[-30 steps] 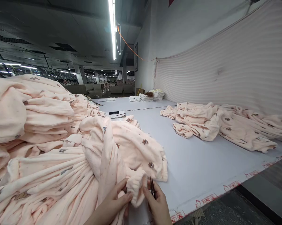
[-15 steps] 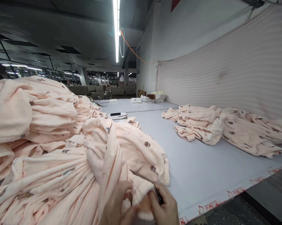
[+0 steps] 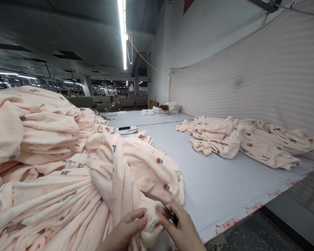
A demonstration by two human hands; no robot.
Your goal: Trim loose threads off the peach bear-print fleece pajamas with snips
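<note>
The tabletop (image 3: 206, 181) leaves a passage, hemmed by the garment heap (image 3: 54, 139) left and smaller pile (image 3: 247, 143) right.

The left hand (image 3: 133, 223), curled and blurred half a second ago, now lies flatter, with its thumb and fingers pinching the cuff (image 3: 147, 235) from the left. The cuff has been turned between the hands, so that a whitish inner patch (image 3: 154, 222) shows. In the right hand (image 3: 183, 228), the dark snips (image 3: 171, 216) (nearly upright a second ago) now slant up and to the left, their tips by the cuff's upper edge.
</note>
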